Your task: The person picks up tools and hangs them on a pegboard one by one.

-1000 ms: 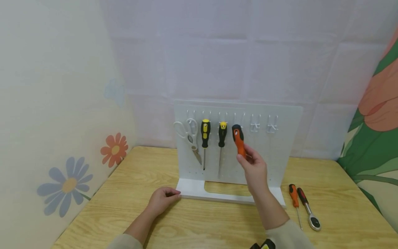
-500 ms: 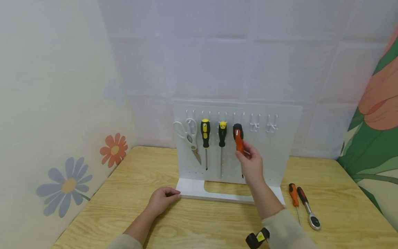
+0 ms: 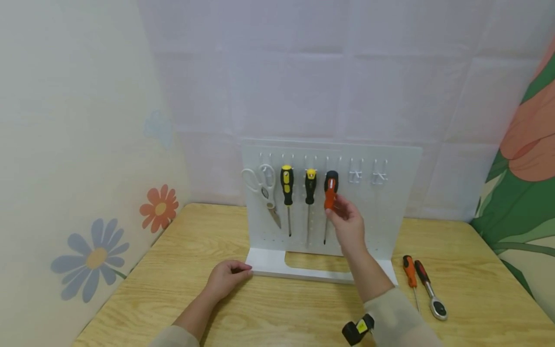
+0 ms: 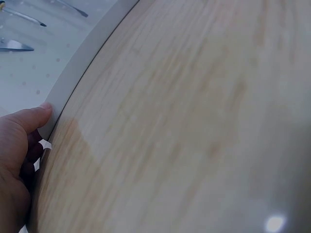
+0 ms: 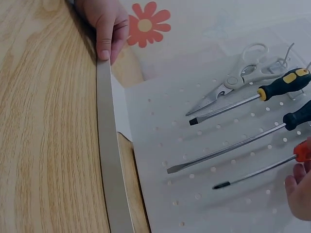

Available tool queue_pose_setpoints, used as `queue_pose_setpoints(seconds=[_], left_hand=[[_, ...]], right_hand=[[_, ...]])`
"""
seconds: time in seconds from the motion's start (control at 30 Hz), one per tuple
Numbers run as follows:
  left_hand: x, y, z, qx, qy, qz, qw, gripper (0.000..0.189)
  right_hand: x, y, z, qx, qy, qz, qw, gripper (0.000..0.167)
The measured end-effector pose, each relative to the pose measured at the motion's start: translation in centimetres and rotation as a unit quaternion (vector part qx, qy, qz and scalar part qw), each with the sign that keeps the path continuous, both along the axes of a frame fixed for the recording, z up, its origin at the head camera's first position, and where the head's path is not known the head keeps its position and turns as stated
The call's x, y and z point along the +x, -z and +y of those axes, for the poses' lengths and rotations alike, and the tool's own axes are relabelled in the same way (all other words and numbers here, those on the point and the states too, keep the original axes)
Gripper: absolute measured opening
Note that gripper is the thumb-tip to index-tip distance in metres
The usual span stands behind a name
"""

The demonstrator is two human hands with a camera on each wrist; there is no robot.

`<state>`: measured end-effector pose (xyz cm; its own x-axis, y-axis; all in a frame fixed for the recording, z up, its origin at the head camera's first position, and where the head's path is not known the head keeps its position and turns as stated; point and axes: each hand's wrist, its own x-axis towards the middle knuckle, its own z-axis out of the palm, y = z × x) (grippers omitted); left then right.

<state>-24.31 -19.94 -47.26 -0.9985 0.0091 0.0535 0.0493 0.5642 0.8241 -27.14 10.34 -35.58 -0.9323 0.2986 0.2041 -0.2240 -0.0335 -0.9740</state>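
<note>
My right hand (image 3: 350, 225) pinches the orange-and-black handle of a screwdriver (image 3: 331, 185) at its lower end. The screwdriver is upright before the fourth pair of hooks on a white pegboard (image 3: 368, 212), its shaft pointing down. In the right wrist view its dark tip (image 5: 222, 185) lies close over the board. My left hand (image 3: 227, 279) pinches the front left corner of the board's base (image 3: 264, 262) between thumb and fingers. To the left of the held screwdriver hang white scissors (image 3: 265, 190) and two black-and-yellow screwdrivers, one longer (image 5: 228, 148), one shorter (image 5: 233, 107).
Two white hooks (image 3: 355, 172) at the board's right carry nothing. On the wooden table (image 3: 277, 313), right of the board, lie another orange screwdriver (image 3: 409, 272) and a ratchet wrench (image 3: 438, 308). A black-and-yellow tool (image 3: 357, 330) shows beside my right sleeve.
My right hand has moved the orange screwdriver slightly left and up toward the board, and its shaft now shows. More of the black-and-yellow tool has come into view. The left hand stays put.
</note>
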Motion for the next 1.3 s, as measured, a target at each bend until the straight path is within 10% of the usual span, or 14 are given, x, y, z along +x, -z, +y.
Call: queue_pose_setpoints(seconds=[1.3], left_hand=[[-0.3, 0.3, -0.1, -0.003, 0.002, -0.001, 1.0, 0.008]], right_hand=[[4.2, 2.6, 8.2, 0.069, 0.018, -0.05, 0.9962, 0.047]])
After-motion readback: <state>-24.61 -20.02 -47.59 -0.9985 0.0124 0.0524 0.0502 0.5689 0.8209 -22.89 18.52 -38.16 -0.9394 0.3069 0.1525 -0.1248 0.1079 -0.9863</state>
